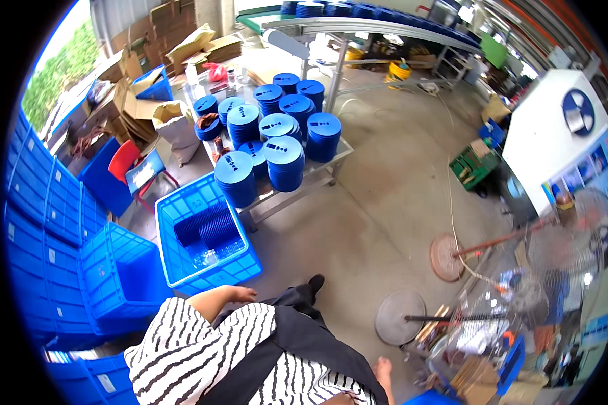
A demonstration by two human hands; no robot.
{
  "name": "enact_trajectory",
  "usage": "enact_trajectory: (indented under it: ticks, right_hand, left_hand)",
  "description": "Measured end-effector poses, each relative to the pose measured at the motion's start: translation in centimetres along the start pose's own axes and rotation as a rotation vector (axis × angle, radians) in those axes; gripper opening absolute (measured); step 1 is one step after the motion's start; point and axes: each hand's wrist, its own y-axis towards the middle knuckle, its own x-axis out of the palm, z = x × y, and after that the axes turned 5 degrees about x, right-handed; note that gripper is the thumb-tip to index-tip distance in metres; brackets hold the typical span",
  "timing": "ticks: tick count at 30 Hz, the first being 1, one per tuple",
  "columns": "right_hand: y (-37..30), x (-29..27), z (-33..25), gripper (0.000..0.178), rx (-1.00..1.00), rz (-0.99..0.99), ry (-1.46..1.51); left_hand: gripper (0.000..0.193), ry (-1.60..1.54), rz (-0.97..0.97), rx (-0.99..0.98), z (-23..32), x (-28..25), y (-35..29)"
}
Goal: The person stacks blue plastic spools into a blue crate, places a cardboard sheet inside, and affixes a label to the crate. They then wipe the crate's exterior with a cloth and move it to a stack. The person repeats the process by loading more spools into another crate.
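My left hand (242, 294) hangs in front of my body beside the near rim of a blue plastic crate (240, 264). Its fingers look loosely extended, with nothing in them. Inside that crate lie rows of dark blue round discs (217, 229) standing on edge. Low at my right side is my right hand (383, 368), small and partly cut off by my body, so its fingers cannot be made out. Beyond the crate, a metal table (294, 197) carries several tall stacks of blue discs (285, 165) with dark cut-outs on top.
An empty blue crate (138, 270) stands left of the filled one, against stacked blue crates (30, 226). A red chair (125, 160) is behind. Pedestal fans with round bases (400, 317) and a green crate (473, 165) are on the right. A conveyor (378, 28) runs across the back.
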Motion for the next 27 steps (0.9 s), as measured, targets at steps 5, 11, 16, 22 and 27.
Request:
enact_trajectory:
  ticks: [5, 11, 16, 22, 27]
  right_hand:
    - [8.6, 4.8, -25.5, 0.041, -0.221, -0.039, 0.399]
    - [16.3, 7.4, -33.0, 0.030, -0.389, -0.390, -0.337]
    - [20.4, 6.4, -40.5, 0.024, -0.017, -0.319, -0.403]
    - [32.9, 5.7, -57.1, 0.018, 0.026, -0.278, -0.440]
    - [43.4, 7.4, -77.6, 0.012, -0.018, -0.282, -0.403]
  left_hand:
    - [0.058, 0.180, -0.091, -0.307, 5.5, -7.6, 6.1]
    - [0.050, 0.522, 0.175, 0.114, 18.4, -16.1, 19.1]
    - [0.054, 0.268, 0.320, 0.394, 44.2, -22.6, 23.2]
    - [0.048, 0.269, 0.355, 0.400, 56.2, -25.9, 37.9]
    - [0.052, 0.243, 0.178, 0.313, 62.8, -33.0, 44.0]
